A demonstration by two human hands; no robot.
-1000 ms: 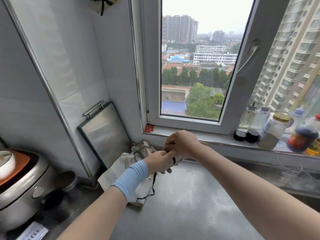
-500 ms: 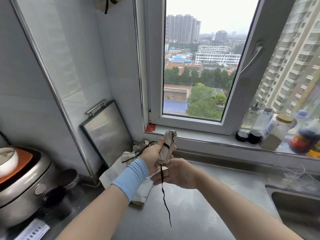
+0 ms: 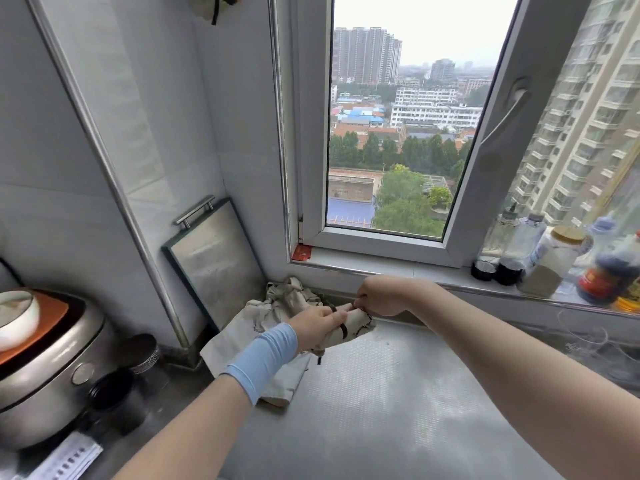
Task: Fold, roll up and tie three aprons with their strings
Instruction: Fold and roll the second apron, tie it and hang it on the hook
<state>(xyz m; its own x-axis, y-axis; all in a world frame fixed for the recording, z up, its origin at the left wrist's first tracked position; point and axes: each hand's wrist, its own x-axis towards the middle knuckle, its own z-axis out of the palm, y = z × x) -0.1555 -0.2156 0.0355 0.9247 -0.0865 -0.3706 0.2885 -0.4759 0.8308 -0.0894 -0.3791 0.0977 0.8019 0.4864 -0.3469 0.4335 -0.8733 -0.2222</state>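
- The left hand [image 3: 317, 323], with a blue cuff on the wrist, is gripping the roll [image 3: 358, 325]. Its fingers are curling round the left half of the cloth.
- The right hand [image 3: 384, 296] is coming from above and from the right. Its fingertips are pinching the black string [image 3: 343, 330] at the upper right end of the roll. The knot itself is too small to tell.
- The long axis of the roll is running from low on the left to a little higher on the right, so its free end is pointing toward the right hand. The two hands are almost touching over it.
- The right hand is the nearer one to the string's working end, so I judge that the pulling will fall to it while the left hand is only steadying the roll.
- One turn of string is crossing the roll's middle as a dark band, and a short loose end is hanging under the left hand.
- The roll is looking compact and pale beige with dark marks, and the cloth at its right end is bunching a little.
- The roll is sitting low over the back of the steel counter [image 3: 398, 393], just under the sill [image 3: 398, 268]. I cannot tell whether it is resting on the metal.
- A pile [image 3: 249, 327] of the same pale cloth is lying just behind and left of the hands, in the corner. To my judgement it is waiting to be folded.
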